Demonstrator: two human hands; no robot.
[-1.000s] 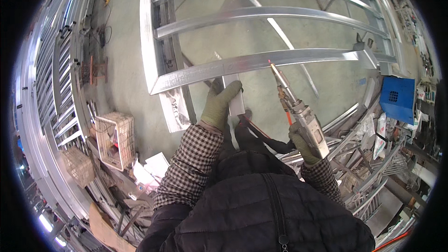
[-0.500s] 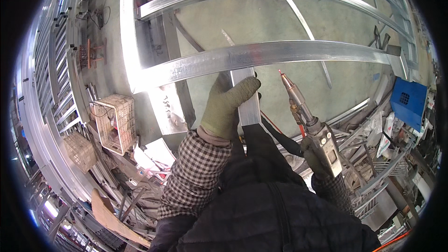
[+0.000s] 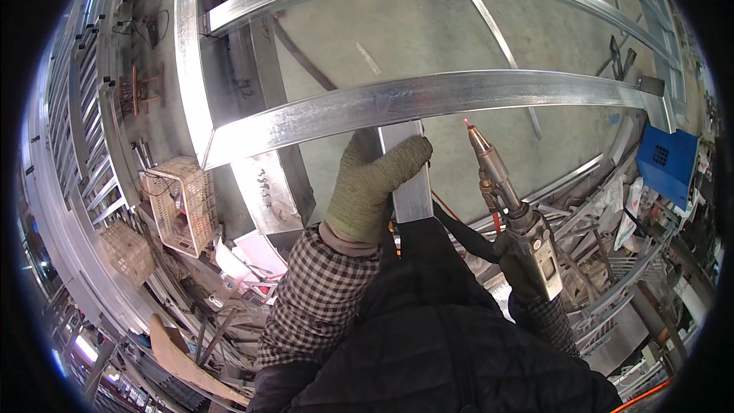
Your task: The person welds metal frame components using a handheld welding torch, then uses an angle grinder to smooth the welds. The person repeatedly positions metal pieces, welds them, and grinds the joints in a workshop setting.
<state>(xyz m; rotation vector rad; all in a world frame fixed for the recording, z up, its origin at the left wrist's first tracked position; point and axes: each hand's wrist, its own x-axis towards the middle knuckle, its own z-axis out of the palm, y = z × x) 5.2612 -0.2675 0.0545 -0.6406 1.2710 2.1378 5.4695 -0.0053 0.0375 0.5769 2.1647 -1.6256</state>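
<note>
My left hand point(image 3: 365, 187), in an olive-green knit glove, is wrapped round a short rectangular metal tube point(image 3: 414, 200). The tube's far end meets the near rail point(image 3: 474, 92) of a large silvery metal frame. My right hand point(image 3: 517, 266), gloved in a dark colour, grips a handheld laser welding gun point(image 3: 501, 177) by its body. Its copper-coloured nozzle points away from me, with a small red glow at the tip. That tip sits right of the tube, just short of the rail and apart from both.
Stacked metal frames point(image 3: 76, 138) line the left side. A cream plastic crate point(image 3: 183, 210) stands beside a marked metal block point(image 3: 267, 191). At right are a blue box point(image 3: 667, 164) and a heap of metal offcuts point(image 3: 612, 260). A thin strip point(image 3: 489, 23) lies on the floor.
The frame's left part appears slightly lower and further left in the picture. The gun's tip shows a little further right and lower. Both hands keep their hold.
</note>
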